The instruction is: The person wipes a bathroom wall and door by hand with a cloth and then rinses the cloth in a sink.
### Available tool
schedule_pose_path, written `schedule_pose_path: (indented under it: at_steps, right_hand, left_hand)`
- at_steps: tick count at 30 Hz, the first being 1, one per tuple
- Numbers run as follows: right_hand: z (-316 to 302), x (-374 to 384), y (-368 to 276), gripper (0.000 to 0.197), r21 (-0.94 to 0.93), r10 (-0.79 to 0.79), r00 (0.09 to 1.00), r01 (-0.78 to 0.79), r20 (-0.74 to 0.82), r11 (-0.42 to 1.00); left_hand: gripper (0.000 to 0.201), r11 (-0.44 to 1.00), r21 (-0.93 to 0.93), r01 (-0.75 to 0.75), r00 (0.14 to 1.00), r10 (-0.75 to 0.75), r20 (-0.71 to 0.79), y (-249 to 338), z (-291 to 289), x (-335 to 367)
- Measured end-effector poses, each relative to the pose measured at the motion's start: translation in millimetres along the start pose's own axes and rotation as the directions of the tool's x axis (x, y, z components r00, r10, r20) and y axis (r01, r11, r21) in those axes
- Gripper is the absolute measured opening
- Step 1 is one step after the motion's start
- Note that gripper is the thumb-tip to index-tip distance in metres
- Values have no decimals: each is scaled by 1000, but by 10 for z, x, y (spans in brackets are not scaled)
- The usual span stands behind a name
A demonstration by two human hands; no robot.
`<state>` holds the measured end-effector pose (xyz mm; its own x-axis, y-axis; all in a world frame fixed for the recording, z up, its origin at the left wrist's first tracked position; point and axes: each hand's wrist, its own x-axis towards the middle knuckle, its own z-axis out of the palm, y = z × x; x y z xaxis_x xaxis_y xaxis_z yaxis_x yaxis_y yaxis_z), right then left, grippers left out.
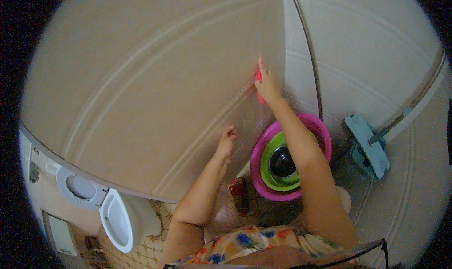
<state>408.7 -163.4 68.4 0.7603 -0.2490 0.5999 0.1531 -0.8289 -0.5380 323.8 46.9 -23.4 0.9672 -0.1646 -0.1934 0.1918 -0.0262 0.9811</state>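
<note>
My right hand (267,85) is stretched far forward, closed around a bright pink object (261,98) that it presses on the beige wall panel (188,71), close to the corner. The hand covers much of that object, so its exact kind is unclear. Lower and to the left, my left hand (228,141) hovers by the same panel with its fingers curled in and nothing visible in them. Beneath my right forearm stands a magenta basin (255,175), holding a green basin (266,175) and a dark, round, shiny item (281,161).
A flat blue mop head (367,146) leans at the right on a long pole (416,99). A grey hose (310,47) hangs along the right wall. Beyond the panel's lower left edge are a white toilet (115,219) and a tiled floor (162,212). A red sandal (239,193) shows below.
</note>
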Motion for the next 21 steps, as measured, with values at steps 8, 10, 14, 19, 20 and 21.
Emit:
schedule_pose_path:
  at_steps: [8, 10, 14, 19, 20, 21]
  right_hand:
    - [-210, 171, -261, 51, 440, 104, 987, -38, -127, 897]
    - [-148, 235, -247, 46, 388, 61, 973, 31, -222, 921]
    - [282, 190, 191, 45, 286, -33, 952, 124, -303, 950]
    - [688, -451, 261, 49, 530, 132, 971, -5, -201, 848]
    - [695, -470, 292, 49, 552, 159, 960, -6, -229, 834]
    - [668, -454, 310, 50, 571, 187, 948, -7, -258, 821]
  left_hand:
    - [40, 999, 5, -35, 999, 35, -13, -98, -122, -43]
    - [40, 999, 5, -37, 999, 37, 3, -81, -105, -68]
    - [39, 997, 17, -81, 996, 80, 29, -132, 43, 5]
    - [40, 991, 97, -93, 995, 90, 34, -82, 67, -148]
    - [40, 989, 99, -110, 993, 104, 62, -69, 144, -143]
    - [39, 989, 84, -121, 991, 116, 68, -63, 230, -107]
